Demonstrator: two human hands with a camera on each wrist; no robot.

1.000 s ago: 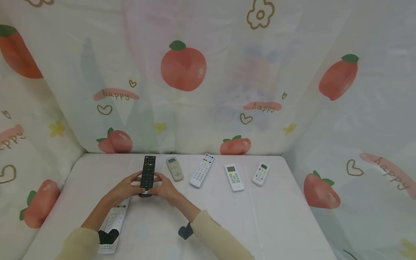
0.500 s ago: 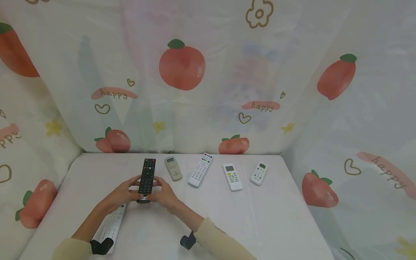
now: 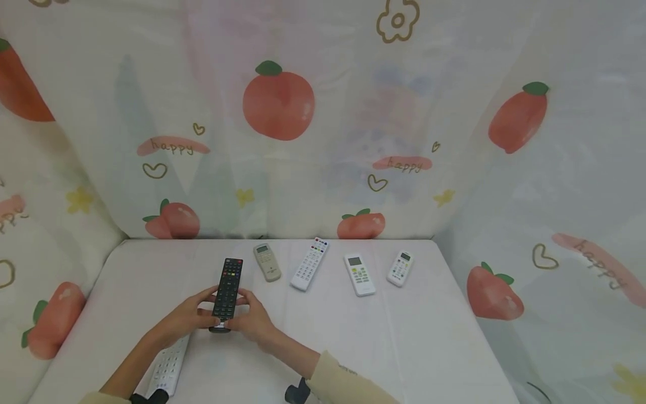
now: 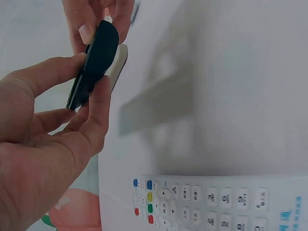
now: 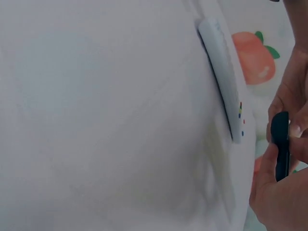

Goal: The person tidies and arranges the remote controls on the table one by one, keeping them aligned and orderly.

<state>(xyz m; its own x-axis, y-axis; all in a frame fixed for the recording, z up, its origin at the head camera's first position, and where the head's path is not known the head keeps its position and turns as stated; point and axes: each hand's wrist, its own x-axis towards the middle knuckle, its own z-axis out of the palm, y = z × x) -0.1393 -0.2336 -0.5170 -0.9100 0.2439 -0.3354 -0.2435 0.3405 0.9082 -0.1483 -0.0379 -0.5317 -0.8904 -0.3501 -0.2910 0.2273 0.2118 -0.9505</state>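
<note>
A black remote control [image 3: 228, 289] with rows of small buttons is held between both hands over the table, its far end tipped up. My left hand [image 3: 184, 317] pinches its left edge and my right hand [image 3: 254, 320] its right edge, thumbs at the near end. Seen edge-on in the left wrist view, the black remote [image 4: 98, 57] sits between thumb and fingers, and a shadow falls on the tabletop beside it. Beneath the left forearm lies a long white remote [image 3: 169, 365], partly hidden by that arm; its coloured buttons show in the left wrist view.
Along the back of the white table [image 3: 424, 342] lie a beige remote [image 3: 267, 262], a long white remote [image 3: 309, 265] and two smaller white remotes with screens, one nearer the middle [image 3: 360, 275], one farther right [image 3: 401, 269]. A fruit-printed curtain [image 3: 313, 185] encloses the back and sides.
Both hands have drawn the black remote toward the person and slightly left, keeping their grip. The head view has shifted a little. The other remotes stay where they lay.
</note>
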